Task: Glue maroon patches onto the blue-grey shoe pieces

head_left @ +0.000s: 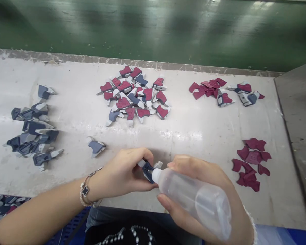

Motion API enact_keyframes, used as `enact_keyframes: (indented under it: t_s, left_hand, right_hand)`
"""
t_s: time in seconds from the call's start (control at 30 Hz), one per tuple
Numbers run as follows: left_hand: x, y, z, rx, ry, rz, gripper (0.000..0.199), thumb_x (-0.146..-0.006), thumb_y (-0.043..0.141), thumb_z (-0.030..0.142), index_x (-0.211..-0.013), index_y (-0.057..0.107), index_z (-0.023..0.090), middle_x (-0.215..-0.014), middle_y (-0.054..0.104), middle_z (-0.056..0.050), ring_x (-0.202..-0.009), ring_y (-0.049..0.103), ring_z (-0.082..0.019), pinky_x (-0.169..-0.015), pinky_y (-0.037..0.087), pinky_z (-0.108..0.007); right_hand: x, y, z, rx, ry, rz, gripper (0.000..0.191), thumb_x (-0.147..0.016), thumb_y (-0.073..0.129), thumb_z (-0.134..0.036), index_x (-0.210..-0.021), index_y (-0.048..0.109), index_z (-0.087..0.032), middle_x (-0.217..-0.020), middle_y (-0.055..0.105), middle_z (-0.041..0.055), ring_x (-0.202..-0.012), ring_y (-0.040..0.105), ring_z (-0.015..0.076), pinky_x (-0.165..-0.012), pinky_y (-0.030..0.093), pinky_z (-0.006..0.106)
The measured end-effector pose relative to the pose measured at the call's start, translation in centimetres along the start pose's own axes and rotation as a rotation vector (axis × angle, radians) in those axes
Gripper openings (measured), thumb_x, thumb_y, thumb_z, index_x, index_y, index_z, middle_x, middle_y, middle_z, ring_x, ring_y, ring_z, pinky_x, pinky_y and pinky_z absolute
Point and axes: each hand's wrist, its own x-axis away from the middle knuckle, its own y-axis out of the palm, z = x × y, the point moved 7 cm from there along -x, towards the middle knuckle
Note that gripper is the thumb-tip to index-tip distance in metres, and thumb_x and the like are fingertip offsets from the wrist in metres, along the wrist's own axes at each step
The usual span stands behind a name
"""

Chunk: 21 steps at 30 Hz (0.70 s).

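Note:
Near the front edge of the white table, my left hand [127, 172] is closed around a small navy and grey plastic part [148, 171]. My right hand [206, 173] grips a translucent squeeze bottle [193, 197] lying tilted across the palm. The bottle's white nozzle [156, 176] points left and meets the navy part; whether the tip touches inside it or just hovers, I cannot tell. Left of my left hand lies a single navy and grey part [97, 147]. What is in the bottle does not show clearly.
A heap of parts with maroon faces [132, 95] lies at the centre back. Navy parts [35, 132] are piled on the left. Loose maroon pieces [252, 161] lie to the right, more [207, 87] behind them. A metal panel [299, 119] bounds the right side; a green surface [142, 34] runs behind.

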Motion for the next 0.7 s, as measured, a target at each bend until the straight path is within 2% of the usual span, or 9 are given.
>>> enact_keyframes:
  t_s: [0.17,0.37,0.57,0.7]
  left_hand:
    - [0.01,-0.07,0.04,-0.037,0.009,0.006,0.032,-0.072,0.077,0.021,-0.090,0.051,0.021,-0.063,0.054,0.008,-0.051,0.049,-0.006,-0.046,0.036,-0.014]
    - [0.03,-0.24,0.14,-0.015,0.004,0.027,0.030,-0.073,0.078,0.026,-0.088,0.052,0.021,-0.068,0.056,0.007,-0.050,0.049,-0.005,-0.044,0.036,-0.014]
    - [-0.02,-0.48,0.05,-0.038,-0.009,0.032,0.031,-0.072,0.078,0.026,-0.088,0.052,0.021,-0.065,0.054,0.007,-0.050,0.049,-0.005,-0.043,0.035,-0.014]
    - [-0.14,-0.59,0.38,-0.042,0.012,0.050,0.030,-0.073,0.078,0.027,-0.087,0.052,0.020,-0.065,0.056,0.007,-0.049,0.048,-0.005,-0.043,0.035,-0.014]
  right_hand:
    - [0.10,0.13,0.11,-0.043,0.024,-0.025,0.029,-0.072,0.071,-0.023,-0.073,0.042,-0.022,-0.064,0.059,-0.0031,-0.051,0.055,0.0114,-0.048,0.046,0.025]
    - [0.18,0.23,0.75,-0.132,0.066,-0.018,0.028,-0.075,0.070,-0.025,-0.073,0.043,-0.022,-0.065,0.057,-0.0053,-0.049,0.054,0.0084,-0.050,0.047,0.023]
    - [0.12,0.02,0.65,-0.124,0.093,-0.043,0.028,-0.072,0.073,-0.025,-0.075,0.045,-0.023,-0.061,0.053,-0.0051,-0.047,0.052,0.0111,-0.044,0.045,0.026]
    - [0.05,-0.31,0.61,-0.195,0.094,-0.005,0.028,-0.070,0.072,-0.018,-0.084,0.049,-0.025,-0.068,0.059,-0.0057,-0.051,0.060,0.0133,-0.047,0.050,0.026]
